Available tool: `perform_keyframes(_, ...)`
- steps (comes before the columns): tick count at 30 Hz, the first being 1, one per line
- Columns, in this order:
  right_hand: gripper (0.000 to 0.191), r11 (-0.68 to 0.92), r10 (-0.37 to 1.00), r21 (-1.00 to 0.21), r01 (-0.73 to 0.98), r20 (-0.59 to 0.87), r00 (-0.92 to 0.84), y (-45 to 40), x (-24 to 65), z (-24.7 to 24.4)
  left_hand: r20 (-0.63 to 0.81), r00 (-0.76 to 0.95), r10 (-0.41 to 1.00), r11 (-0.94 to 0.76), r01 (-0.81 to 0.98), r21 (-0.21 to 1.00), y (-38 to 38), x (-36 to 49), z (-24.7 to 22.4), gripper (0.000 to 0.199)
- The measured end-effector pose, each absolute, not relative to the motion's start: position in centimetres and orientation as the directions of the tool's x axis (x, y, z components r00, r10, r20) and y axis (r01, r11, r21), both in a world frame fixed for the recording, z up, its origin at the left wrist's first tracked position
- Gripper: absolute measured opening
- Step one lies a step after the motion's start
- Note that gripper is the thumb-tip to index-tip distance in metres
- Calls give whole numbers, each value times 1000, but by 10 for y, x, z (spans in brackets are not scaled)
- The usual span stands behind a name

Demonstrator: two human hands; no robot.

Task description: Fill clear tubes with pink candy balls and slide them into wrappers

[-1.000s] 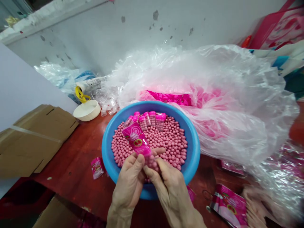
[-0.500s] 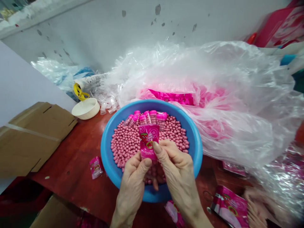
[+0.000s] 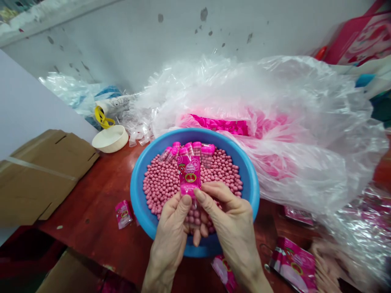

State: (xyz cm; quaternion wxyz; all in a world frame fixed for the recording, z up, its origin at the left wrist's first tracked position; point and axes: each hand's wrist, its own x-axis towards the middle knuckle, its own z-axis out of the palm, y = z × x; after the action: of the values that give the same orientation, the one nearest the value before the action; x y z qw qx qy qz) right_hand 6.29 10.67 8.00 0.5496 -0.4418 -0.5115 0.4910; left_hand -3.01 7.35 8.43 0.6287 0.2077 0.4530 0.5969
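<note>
Both hands meet over the near half of a blue basin (image 3: 134, 191) full of round pink candies (image 3: 161, 183). Upright between them is a printed pink label sleeve (image 3: 190, 171), its lower end at the pink cap (image 3: 188, 189) of a small clear jar (image 3: 193, 215) of candies. Whether the sleeve goes round the cap or only touches it, I cannot tell. My left hand (image 3: 169, 232) is closed, thumb and fingers on the jar near the cap. My right hand (image 3: 230, 228) pinches the sleeve's lower right edge. Several pink-capped jars (image 3: 207, 150) lie on the candies behind.
Printed pink packets lie left (image 3: 124, 214) and right (image 3: 295, 264) of the basin on the red table (image 3: 82, 211). Behind it spreads a large clear plastic bag (image 3: 305, 101) with pink pieces. A white tape roll (image 3: 110, 139) and folded cardboard (image 3: 45, 175) are at left.
The sleeve has come down slightly, and the pink cap now shows at its lower end. My right thumb has moved from the sleeve's middle to its bottom edge.
</note>
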Motion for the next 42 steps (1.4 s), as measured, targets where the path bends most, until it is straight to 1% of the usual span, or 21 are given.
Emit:
perform_keyframes(1,6,104,994,-988,-112,108,-29,108,64,81,-326,-126,937,206,-555,806,73,-30,85,26)
perform_keyframes(3,8,157,987,-986,-65,159,-28,107,65,82,-327,-143,934,199,-552,810,73,-29,86,26)
perform_keyframes(5,12,305,951,-948,96,308,23,100,62,81,-328,-175,928,183,-553,813,73,-29,85,25)
perform_keyframes(7,16,451,877,-852,266,479,47,92,59,78,-330,-232,915,154,-556,817,73,-29,85,25)
perform_keyframes(8,18,503,840,-804,318,541,38,89,57,76,-330,-257,908,138,-560,817,73,-29,85,24)
perform_keyframes(10,19,549,806,-752,366,591,5,84,55,71,-334,-290,897,109,-587,802,74,-29,85,21)
perform_keyframes(12,17,533,819,-752,388,574,-13,83,56,67,-355,-306,883,86,-639,764,76,-30,86,19)
perform_keyframes(15,22,452,876,-792,411,481,-37,86,59,65,-418,-299,858,71,-737,672,78,-31,88,14)
perform_keyframes(17,21,395,915,-827,401,394,-87,89,61,67,-444,-238,864,89,-795,600,79,-32,88,9)
perform_keyframes(19,15,348,937,-867,358,312,-156,93,63,70,-424,-142,894,133,-821,555,79,-33,88,7)
perform_keyframes(21,14,327,940,-896,301,276,-201,94,66,71,-375,-78,924,165,-802,573,78,-33,88,16)
perform_keyframes(22,15,318,940,-905,283,263,-217,93,67,70,-355,-88,931,158,-777,609,78,-33,87,19)
perform_keyframes(25,16,301,939,-907,294,228,-257,89,70,64,-328,-236,915,86,-679,729,76,-31,86,14)
perform_keyframes(26,17,299,940,-903,310,221,-261,87,71,62,-321,-274,907,70,-653,754,75,-30,86,12)
perform_keyframes(28,21,312,936,-891,331,229,-267,84,72,59,-300,-294,907,52,-630,775,75,-29,87,11)
perform_keyframes(33,30,384,890,-874,297,266,-370,80,70,62,-267,-278,923,30,-640,768,77,-28,90,21)
perform_keyframes(37,35,424,878,-852,305,306,-368,78,65,67,-310,-271,911,47,-680,732,78,-34,85,28)
perform_keyframes(40,38,411,871,-867,283,282,-401,78,63,69,-339,-266,902,62,-697,714,79,-37,81,35)
perform_keyframes(42,36,402,871,-871,282,269,-412,78,62,71,-365,-265,892,70,-719,692,79,-37,81,37)
